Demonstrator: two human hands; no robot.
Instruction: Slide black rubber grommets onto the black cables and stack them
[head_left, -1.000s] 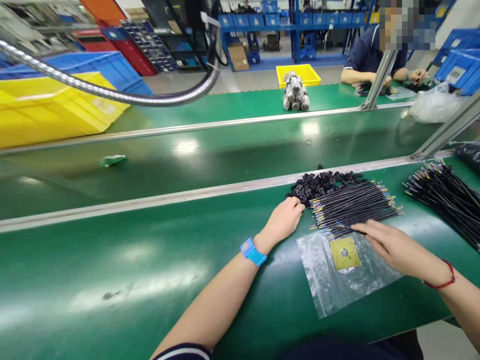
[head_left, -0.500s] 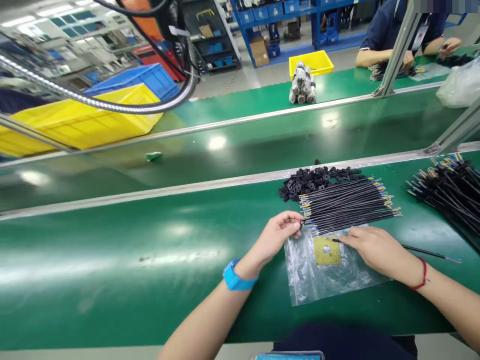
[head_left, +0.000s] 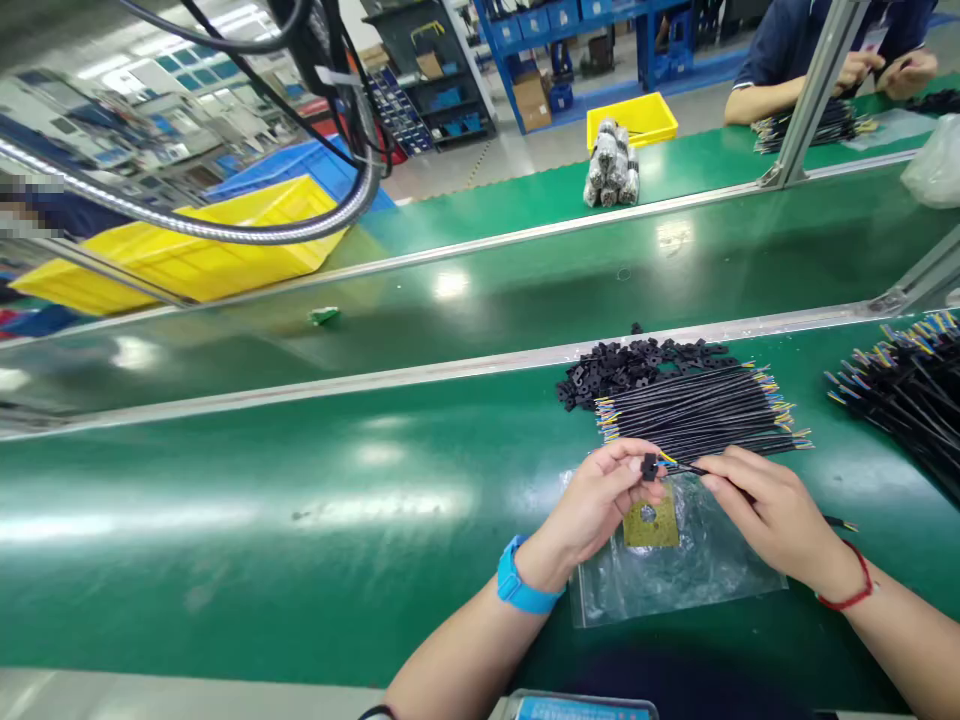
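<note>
Between thumb and fingers, my left hand [head_left: 600, 500] pinches a small black plastic part [head_left: 649, 466]. My right hand [head_left: 776, 510] grips a black cable [head_left: 838, 523]; its coloured wire ends meet the black part, though whether they pass into it I cannot tell. Below the hands lies a clear plastic bag [head_left: 705, 575] with a yellowish square piece [head_left: 651, 525] that has a hole in it. Just beyond, a row of black cables [head_left: 697, 405] with bared coloured ends rests on the green bench. Behind that row is a heap of small black parts [head_left: 637, 365].
At the right lies a thick bundle of black cables [head_left: 907, 400]. A metal rail [head_left: 420, 375] runs along the bench's far side. Across it stand wrapped rolls [head_left: 611, 170], a yellow bin [head_left: 645, 118] and a co-worker's hands [head_left: 885, 75]. A blue-labelled box [head_left: 585, 708] sits at the near edge.
My right hand has raised the cable off the bag and brought its end to my left hand. My left hand has moved right and now shows the black part. The view has shifted slightly.
</note>
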